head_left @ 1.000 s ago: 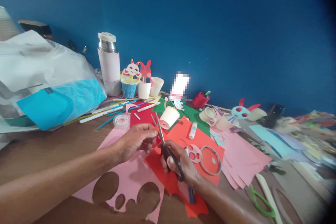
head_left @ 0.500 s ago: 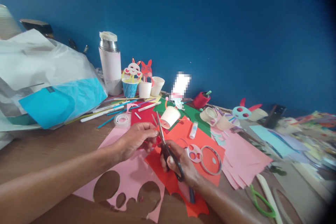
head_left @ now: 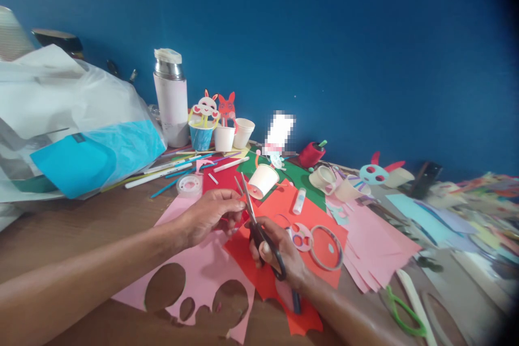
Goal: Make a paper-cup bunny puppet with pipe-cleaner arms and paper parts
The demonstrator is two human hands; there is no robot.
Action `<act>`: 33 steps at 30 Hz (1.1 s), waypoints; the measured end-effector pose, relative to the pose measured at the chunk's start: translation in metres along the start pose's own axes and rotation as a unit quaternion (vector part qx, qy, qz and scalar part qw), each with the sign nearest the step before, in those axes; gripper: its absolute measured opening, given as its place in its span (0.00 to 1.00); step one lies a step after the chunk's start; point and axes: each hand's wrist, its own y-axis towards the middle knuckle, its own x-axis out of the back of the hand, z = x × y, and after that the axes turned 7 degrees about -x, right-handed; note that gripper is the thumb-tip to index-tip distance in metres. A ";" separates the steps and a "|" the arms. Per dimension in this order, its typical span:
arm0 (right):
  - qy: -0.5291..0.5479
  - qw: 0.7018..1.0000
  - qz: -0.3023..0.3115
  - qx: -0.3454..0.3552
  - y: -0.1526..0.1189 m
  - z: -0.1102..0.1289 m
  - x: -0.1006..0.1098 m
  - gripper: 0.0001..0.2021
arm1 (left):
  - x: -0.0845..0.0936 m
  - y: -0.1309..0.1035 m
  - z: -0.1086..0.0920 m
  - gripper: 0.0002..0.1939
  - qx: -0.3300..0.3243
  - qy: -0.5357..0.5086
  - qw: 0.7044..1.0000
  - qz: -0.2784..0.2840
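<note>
My right hand (head_left: 275,248) is closed round black-handled scissors (head_left: 248,203), their blades partly apart and pointing up and away. Close beside the blades, my left hand (head_left: 217,212) pinches a small piece of red paper (head_left: 245,217), mostly hidden by the fingers. Under my hands lie a pink sheet (head_left: 198,275) with round holes cut out and a red-orange sheet (head_left: 243,265). Just beyond the scissors a white paper cup (head_left: 263,180) lies tilted on its side. On the red-orange paper rest a glue stick (head_left: 299,201), a pink cut-out with holes (head_left: 301,237) and a ring-shaped roll (head_left: 326,247).
A thermos flask (head_left: 170,100) stands at the back left beside a plastic bag (head_left: 93,119). Paper cups with animal faces (head_left: 201,135) stand near the wall. Markers (head_left: 158,174) and a tape roll (head_left: 189,185) lie left; pink sheets (head_left: 377,243) and green-handled scissors (head_left: 405,313) lie right.
</note>
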 end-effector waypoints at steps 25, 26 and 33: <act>0.012 1.000 -0.023 -0.014 -0.001 0.002 -0.002 0.27 | 0.003 0.001 -0.004 0.07 0.039 -0.006 0.999 0.014; 0.013 1.000 -0.024 -0.013 -0.001 0.002 -0.003 0.27 | 0.003 0.001 -0.004 0.07 0.038 -0.005 0.999 0.014; 0.025 0.999 -0.040 -0.020 -0.001 0.002 -0.004 0.27 | 0.004 0.001 -0.003 0.08 0.020 -0.005 1.000 0.023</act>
